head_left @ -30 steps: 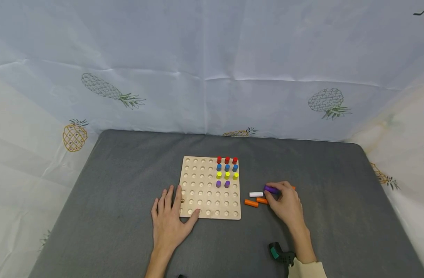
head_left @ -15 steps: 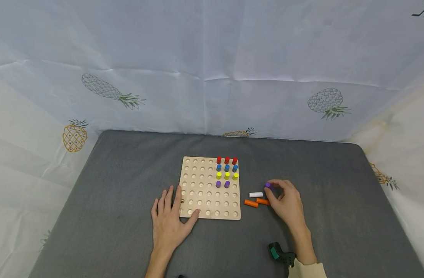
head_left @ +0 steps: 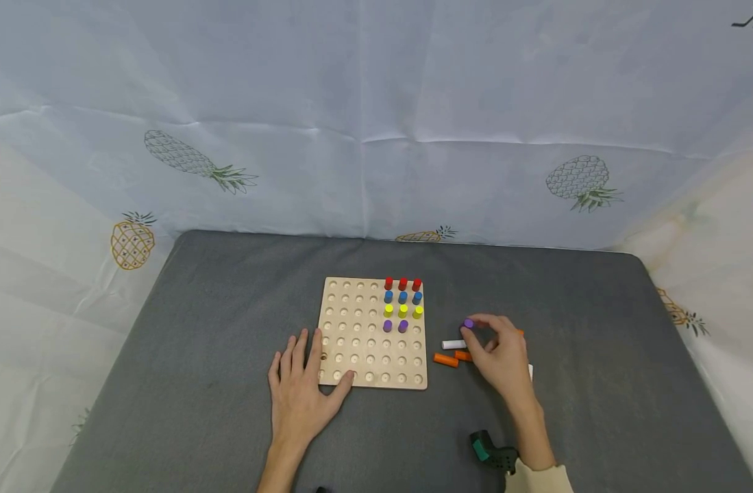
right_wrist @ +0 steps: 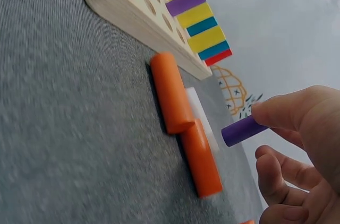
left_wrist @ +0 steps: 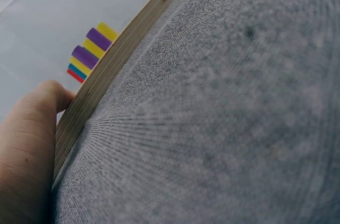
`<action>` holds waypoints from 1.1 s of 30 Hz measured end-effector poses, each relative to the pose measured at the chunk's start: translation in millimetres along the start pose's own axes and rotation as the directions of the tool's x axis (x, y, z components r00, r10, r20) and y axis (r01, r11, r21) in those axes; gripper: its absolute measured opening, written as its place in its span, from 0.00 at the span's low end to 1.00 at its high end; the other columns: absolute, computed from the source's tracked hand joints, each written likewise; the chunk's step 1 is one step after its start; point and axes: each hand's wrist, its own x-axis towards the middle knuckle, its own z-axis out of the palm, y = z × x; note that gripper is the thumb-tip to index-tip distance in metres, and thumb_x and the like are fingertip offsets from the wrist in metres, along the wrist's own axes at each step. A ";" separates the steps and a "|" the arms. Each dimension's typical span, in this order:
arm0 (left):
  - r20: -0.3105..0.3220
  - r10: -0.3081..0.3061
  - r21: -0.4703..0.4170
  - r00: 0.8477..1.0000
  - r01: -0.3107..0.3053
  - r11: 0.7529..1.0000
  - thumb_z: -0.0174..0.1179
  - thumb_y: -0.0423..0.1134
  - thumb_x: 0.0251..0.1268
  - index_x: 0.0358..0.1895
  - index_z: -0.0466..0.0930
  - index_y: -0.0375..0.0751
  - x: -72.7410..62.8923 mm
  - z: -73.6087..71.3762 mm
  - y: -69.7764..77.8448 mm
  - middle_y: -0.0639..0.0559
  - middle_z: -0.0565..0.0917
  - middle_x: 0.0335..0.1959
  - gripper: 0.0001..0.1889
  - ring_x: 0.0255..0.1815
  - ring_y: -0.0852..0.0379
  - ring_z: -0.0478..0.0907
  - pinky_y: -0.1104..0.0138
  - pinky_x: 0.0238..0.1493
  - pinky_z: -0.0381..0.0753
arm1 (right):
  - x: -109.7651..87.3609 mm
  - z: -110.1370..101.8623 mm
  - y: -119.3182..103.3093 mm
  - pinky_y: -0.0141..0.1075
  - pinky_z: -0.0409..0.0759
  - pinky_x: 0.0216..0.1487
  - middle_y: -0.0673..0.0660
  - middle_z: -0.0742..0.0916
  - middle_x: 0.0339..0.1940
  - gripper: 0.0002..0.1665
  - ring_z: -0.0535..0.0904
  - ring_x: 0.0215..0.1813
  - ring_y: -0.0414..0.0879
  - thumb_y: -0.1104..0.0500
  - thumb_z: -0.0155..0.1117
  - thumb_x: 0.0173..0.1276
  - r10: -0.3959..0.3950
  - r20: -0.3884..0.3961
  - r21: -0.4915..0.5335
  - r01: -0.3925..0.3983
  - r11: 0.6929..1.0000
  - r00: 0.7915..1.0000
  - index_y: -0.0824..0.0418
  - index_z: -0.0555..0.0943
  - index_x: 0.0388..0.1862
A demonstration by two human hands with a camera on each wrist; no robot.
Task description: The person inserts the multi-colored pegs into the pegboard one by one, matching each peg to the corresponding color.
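Observation:
My right hand [head_left: 505, 359] pinches a purple peg [head_left: 468, 323] between thumb and fingertips, raised over the loose pegs to the right of the pegboard. In the right wrist view the peg [right_wrist: 241, 131] tilts, one end sticking out of the fingers. My left hand [head_left: 299, 397] lies with spread fingers at the left front corner of the wooden pegboard [head_left: 378, 368], its thumb on the near edge. Red pegs [head_left: 403, 283], blue pegs [head_left: 403, 298] and yellow pegs [head_left: 403, 311] stand in rows of three at the board's right side. Two purple pegs [head_left: 387, 326] stand in front of them.
Beside the board lie a white peg [head_left: 453, 344] and orange pegs [head_left: 446, 360]. More loose pegs show partly behind my right hand. A black and green device [head_left: 493, 452] is by the right wrist. A pineapple-print cloth [head_left: 364, 185] hangs behind the grey table [head_left: 228, 287].
The purple peg has turned from lying sideways to end-up in my right fingers, and the right hand has shifted slightly left and away from me. The left hand stays put.

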 end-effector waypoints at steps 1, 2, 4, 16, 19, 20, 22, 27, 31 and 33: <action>0.002 -0.001 0.000 1.000 0.001 1.000 0.67 0.66 0.55 0.78 0.64 0.43 0.0 -0.1 0.1 0.35 0.69 0.76 0.50 0.79 0.34 0.61 0.37 0.77 0.51 | 0.0 1.0 -0.8 0.29 0.70 0.17 0.63 0.85 0.41 0.12 0.67 0.17 0.32 0.64 0.74 0.64 -0.002 0.001 0.009 0.002 1.000 1.000 0.62 0.87 0.46; 0.004 -0.002 -0.001 1.000 0.002 1.000 0.67 0.66 0.55 0.78 0.64 0.43 0.0 -0.2 0.4 0.35 0.69 0.76 0.50 0.79 0.34 0.61 0.37 0.77 0.51 | -0.1 1.9 -1.7 0.30 0.70 0.17 0.62 0.85 0.41 0.12 0.67 0.17 0.32 0.64 0.75 0.64 -0.004 0.001 0.016 0.004 1.000 1.000 0.62 0.87 0.46; 0.006 -0.003 -0.001 1.000 0.003 1.000 0.67 0.66 0.55 0.78 0.64 0.43 0.1 -0.3 0.7 0.35 0.69 0.76 0.50 0.79 0.34 0.61 0.37 0.77 0.51 | -0.2 4.0 -3.6 0.30 0.70 0.17 0.62 0.85 0.41 0.12 0.66 0.17 0.32 0.63 0.75 0.64 -0.004 0.006 0.023 0.004 1.000 1.000 0.61 0.87 0.46; 0.040 0.004 0.009 0.999 -0.004 1.000 0.67 0.65 0.57 0.79 0.62 0.40 1.3 -0.6 1.8 0.42 0.71 0.77 0.51 0.79 0.32 0.60 0.35 0.77 0.48 | -0.4 15.4 -13.7 0.29 0.71 0.18 0.61 0.85 0.43 0.13 0.68 0.18 0.34 0.63 0.74 0.64 0.022 0.051 0.034 -0.024 0.999 0.998 0.60 0.87 0.48; 0.043 0.008 0.009 0.999 -0.009 1.000 0.66 0.66 0.58 0.79 0.63 0.42 0.7 -1.0 1.4 0.44 0.71 0.77 0.49 0.79 0.33 0.60 0.36 0.77 0.47 | -0.6 18.1 -16.0 0.29 0.71 0.19 0.61 0.86 0.43 0.14 0.68 0.18 0.34 0.63 0.75 0.64 0.021 0.059 0.036 -0.023 0.999 0.998 0.60 0.87 0.48; 0.042 0.012 0.012 0.999 -0.013 1.000 0.66 0.66 0.58 0.79 0.63 0.44 0.4 -1.2 1.2 0.45 0.71 0.77 0.49 0.79 0.33 0.60 0.36 0.77 0.47 | -0.6 19.1 -17.1 0.28 0.70 0.19 0.61 0.86 0.43 0.14 0.68 0.18 0.34 0.63 0.75 0.64 0.017 0.061 0.037 -0.020 0.999 0.998 0.60 0.87 0.48; 0.042 0.022 0.016 0.999 -0.023 1.000 0.65 0.67 0.58 0.79 0.65 0.47 -0.1 -1.7 0.6 0.46 0.70 0.78 0.48 0.79 0.34 0.60 0.35 0.77 0.47 | -0.5 21.0 -19.4 0.28 0.70 0.19 0.61 0.86 0.43 0.14 0.68 0.18 0.35 0.63 0.75 0.63 0.016 0.064 0.045 -0.019 0.999 0.998 0.60 0.87 0.48; 0.035 0.050 0.006 0.998 -0.050 0.999 0.65 0.70 0.56 0.79 0.65 0.52 -1.1 -2.9 -0.4 0.47 0.70 0.78 0.48 0.80 0.36 0.60 0.34 0.77 0.47 | -0.8 25.4 -27.0 0.28 0.69 0.19 0.60 0.86 0.44 0.14 0.68 0.19 0.35 0.60 0.75 0.64 0.022 0.086 0.047 -0.026 0.999 0.996 0.58 0.88 0.49; 0.026 0.056 -0.006 0.998 -0.056 0.998 0.66 0.70 0.55 0.79 0.65 0.52 -1.4 -3.1 -0.8 0.46 0.71 0.77 0.49 0.80 0.36 0.60 0.34 0.77 0.47 | -1.3 28.0 -32.0 0.28 0.68 0.19 0.60 0.86 0.43 0.13 0.67 0.19 0.35 0.60 0.75 0.65 0.022 0.094 0.046 -0.026 0.999 0.995 0.58 0.88 0.49; 0.022 0.054 -0.006 0.998 -0.054 0.999 0.66 0.70 0.54 0.79 0.65 0.51 -1.4 -2.9 -1.0 0.46 0.71 0.77 0.49 0.79 0.36 0.61 0.34 0.76 0.47 | -1.2 29.6 -32.9 0.28 0.68 0.20 0.60 0.86 0.43 0.13 0.67 0.19 0.35 0.60 0.75 0.64 0.024 0.097 0.045 -0.029 0.999 0.995 0.57 0.88 0.48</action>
